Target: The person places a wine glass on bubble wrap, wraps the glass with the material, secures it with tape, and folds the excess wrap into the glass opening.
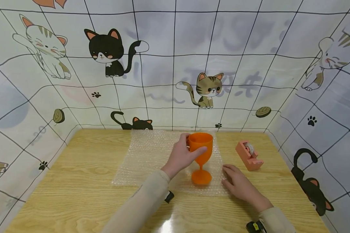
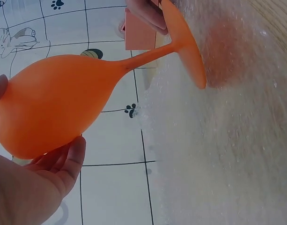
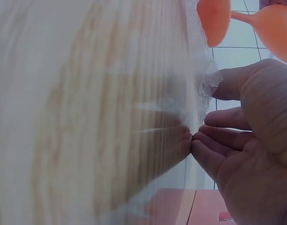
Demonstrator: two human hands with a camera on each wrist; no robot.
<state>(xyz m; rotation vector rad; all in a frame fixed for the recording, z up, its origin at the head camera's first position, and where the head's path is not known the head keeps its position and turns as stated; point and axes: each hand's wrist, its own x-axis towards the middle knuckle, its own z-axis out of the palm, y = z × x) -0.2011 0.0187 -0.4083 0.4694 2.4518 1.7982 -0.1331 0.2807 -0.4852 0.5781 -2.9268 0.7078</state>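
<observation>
An orange plastic goblet stands upright over a sheet of bubble wrap. My left hand grips its bowl from the left, thumb on the near side and fingers behind. In the left wrist view the goblet's foot is close to the wrap; whether it fully touches I cannot tell. At the wrap's right edge lies my right hand, fingers loosely bent. The right wrist view shows its thumb against the crinkled wrap edge and its fingertips on the table, thumb and fingers apart.
A pink tape dispenser with a roll of tape stands on the wooden table, beyond my right hand. Cat-patterned cloth encloses the table at the back and both sides.
</observation>
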